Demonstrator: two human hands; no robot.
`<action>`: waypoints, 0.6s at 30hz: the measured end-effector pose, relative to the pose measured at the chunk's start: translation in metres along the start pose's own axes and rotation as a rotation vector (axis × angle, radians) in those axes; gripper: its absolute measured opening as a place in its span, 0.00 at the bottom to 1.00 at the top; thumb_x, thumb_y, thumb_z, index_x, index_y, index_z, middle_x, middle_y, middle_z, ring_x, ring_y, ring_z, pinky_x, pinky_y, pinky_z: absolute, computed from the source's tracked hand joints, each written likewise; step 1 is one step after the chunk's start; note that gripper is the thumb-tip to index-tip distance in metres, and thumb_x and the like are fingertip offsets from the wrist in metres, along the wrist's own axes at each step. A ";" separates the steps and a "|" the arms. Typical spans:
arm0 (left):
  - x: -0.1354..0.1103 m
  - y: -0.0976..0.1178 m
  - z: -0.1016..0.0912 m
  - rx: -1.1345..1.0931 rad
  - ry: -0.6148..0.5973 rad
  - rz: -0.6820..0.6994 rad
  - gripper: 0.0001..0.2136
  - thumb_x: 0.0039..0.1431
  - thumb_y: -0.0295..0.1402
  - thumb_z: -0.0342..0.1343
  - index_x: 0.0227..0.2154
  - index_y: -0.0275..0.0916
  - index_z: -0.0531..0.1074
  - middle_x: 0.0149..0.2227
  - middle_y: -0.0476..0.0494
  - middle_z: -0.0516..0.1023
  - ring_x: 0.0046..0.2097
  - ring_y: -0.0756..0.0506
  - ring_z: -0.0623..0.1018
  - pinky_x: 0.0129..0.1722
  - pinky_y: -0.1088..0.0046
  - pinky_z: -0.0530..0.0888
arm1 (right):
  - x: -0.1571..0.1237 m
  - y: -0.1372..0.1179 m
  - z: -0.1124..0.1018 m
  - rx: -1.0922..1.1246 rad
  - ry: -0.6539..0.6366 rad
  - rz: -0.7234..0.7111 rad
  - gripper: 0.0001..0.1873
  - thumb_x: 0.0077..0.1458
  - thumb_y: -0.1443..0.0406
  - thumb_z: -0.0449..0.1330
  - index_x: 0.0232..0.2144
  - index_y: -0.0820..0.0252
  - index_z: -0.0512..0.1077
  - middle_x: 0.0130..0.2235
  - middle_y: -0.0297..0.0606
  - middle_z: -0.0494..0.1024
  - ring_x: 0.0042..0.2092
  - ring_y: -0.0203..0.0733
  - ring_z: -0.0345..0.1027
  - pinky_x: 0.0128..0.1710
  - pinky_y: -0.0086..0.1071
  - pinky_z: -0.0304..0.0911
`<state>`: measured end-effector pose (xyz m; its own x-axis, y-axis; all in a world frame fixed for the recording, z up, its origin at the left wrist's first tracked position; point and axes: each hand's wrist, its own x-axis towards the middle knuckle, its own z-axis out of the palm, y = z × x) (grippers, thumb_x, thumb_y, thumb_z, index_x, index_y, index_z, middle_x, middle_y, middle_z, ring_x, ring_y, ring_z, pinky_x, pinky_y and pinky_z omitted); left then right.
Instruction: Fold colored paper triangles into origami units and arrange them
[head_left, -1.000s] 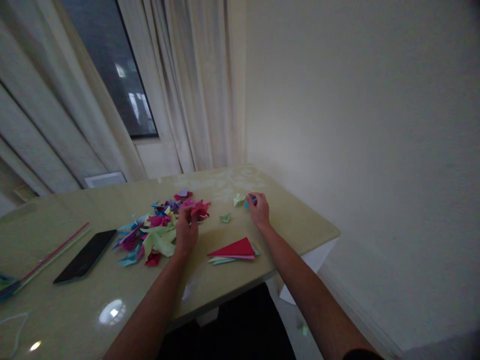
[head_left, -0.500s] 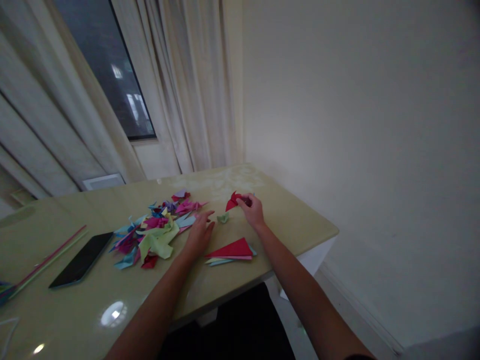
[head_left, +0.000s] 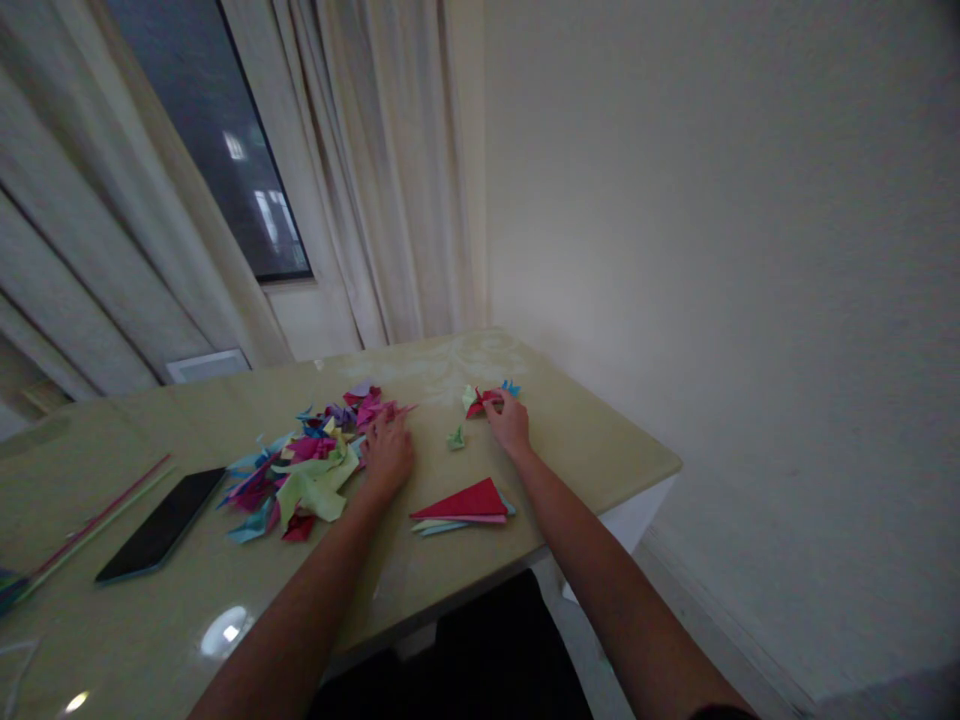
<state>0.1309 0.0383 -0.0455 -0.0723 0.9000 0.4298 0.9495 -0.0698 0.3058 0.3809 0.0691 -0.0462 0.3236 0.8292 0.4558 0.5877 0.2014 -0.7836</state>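
Observation:
My right hand (head_left: 511,424) pinches a red origami crane (head_left: 478,404) low over the far right part of the table. Close by it are a blue folded paper piece (head_left: 511,388) and a pale green one (head_left: 469,397). A small green folded piece (head_left: 456,438) lies on the table between my hands. My left hand (head_left: 390,452), fingers apart, rests at the right edge of a pile of colourful folded paper cranes (head_left: 319,480). Its fingertips reach a pink crane (head_left: 369,408). Nearer to me lies a stack of folded paper triangles (head_left: 469,503), red on top.
A black phone (head_left: 161,525) lies left of the pile. Beyond it are thin pink and green sticks (head_left: 101,520). The table's (head_left: 592,455) right edge runs beside a plain wall (head_left: 712,250). Curtains (head_left: 375,170) and a window stand behind.
My left hand has moved left and away from me onto the pile's edge. My right hand has lowered the red crane slightly, and blue and pale green pieces now show beside it.

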 end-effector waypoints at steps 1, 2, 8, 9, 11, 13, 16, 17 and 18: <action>0.001 0.002 -0.001 0.026 -0.009 -0.035 0.24 0.67 0.31 0.49 0.65 0.44 0.67 0.70 0.30 0.61 0.66 0.26 0.65 0.58 0.40 0.71 | -0.001 0.000 -0.001 0.011 -0.003 -0.007 0.13 0.61 0.65 0.63 0.48 0.56 0.78 0.42 0.41 0.85 0.40 0.44 0.79 0.44 0.36 0.70; 0.001 0.004 -0.001 0.044 -0.008 -0.067 0.24 0.68 0.33 0.49 0.66 0.44 0.67 0.71 0.30 0.60 0.67 0.25 0.65 0.58 0.40 0.70 | -0.002 0.000 -0.001 0.020 -0.005 -0.011 0.14 0.61 0.65 0.62 0.50 0.56 0.76 0.43 0.41 0.84 0.39 0.44 0.78 0.44 0.36 0.70; 0.010 0.005 -0.004 0.061 -0.052 -0.125 0.23 0.68 0.36 0.49 0.64 0.43 0.70 0.70 0.32 0.63 0.68 0.28 0.64 0.62 0.42 0.66 | -0.008 -0.002 0.000 0.040 -0.021 -0.062 0.14 0.58 0.68 0.63 0.48 0.57 0.75 0.41 0.39 0.82 0.40 0.44 0.76 0.43 0.35 0.69; 0.011 0.004 -0.004 0.049 -0.063 -0.118 0.23 0.68 0.36 0.48 0.64 0.42 0.69 0.69 0.32 0.65 0.67 0.29 0.65 0.62 0.43 0.66 | -0.009 -0.003 0.001 0.048 -0.029 -0.078 0.14 0.58 0.68 0.63 0.47 0.58 0.75 0.41 0.39 0.82 0.40 0.44 0.76 0.43 0.35 0.69; 0.012 0.003 -0.005 0.014 -0.037 -0.098 0.23 0.68 0.35 0.48 0.64 0.41 0.68 0.67 0.33 0.68 0.66 0.30 0.67 0.63 0.43 0.65 | -0.010 -0.004 0.002 0.063 -0.038 -0.104 0.14 0.58 0.68 0.63 0.47 0.58 0.74 0.40 0.38 0.81 0.40 0.44 0.75 0.42 0.35 0.69; 0.010 0.001 -0.008 -0.052 0.048 -0.033 0.22 0.67 0.33 0.49 0.62 0.39 0.70 0.65 0.32 0.71 0.65 0.32 0.69 0.64 0.45 0.65 | -0.012 -0.007 0.002 0.078 -0.038 -0.128 0.13 0.59 0.68 0.62 0.47 0.58 0.75 0.40 0.38 0.80 0.39 0.44 0.74 0.43 0.35 0.69; 0.002 0.000 -0.014 -0.246 0.158 0.216 0.15 0.69 0.32 0.49 0.53 0.40 0.76 0.57 0.36 0.79 0.60 0.38 0.75 0.63 0.53 0.68 | -0.016 -0.015 0.000 0.140 -0.066 -0.218 0.14 0.61 0.67 0.60 0.50 0.58 0.76 0.42 0.40 0.79 0.42 0.44 0.73 0.47 0.36 0.69; -0.001 0.001 -0.016 -0.320 0.169 0.306 0.13 0.70 0.32 0.49 0.49 0.41 0.78 0.54 0.38 0.81 0.57 0.39 0.77 0.61 0.57 0.70 | -0.018 -0.019 -0.001 0.178 -0.098 -0.263 0.15 0.62 0.66 0.60 0.51 0.57 0.77 0.43 0.40 0.79 0.43 0.44 0.73 0.48 0.37 0.68; -0.004 0.001 -0.018 -0.384 0.170 0.383 0.12 0.70 0.33 0.50 0.46 0.42 0.79 0.50 0.39 0.83 0.55 0.41 0.79 0.59 0.59 0.72 | -0.020 -0.023 -0.002 0.223 -0.146 -0.306 0.16 0.63 0.65 0.61 0.53 0.57 0.77 0.45 0.41 0.79 0.43 0.44 0.72 0.48 0.37 0.69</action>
<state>0.1271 0.0269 -0.0319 0.1771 0.7001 0.6918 0.7409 -0.5575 0.3745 0.3631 0.0468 -0.0365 0.0408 0.7756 0.6299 0.4600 0.5451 -0.7009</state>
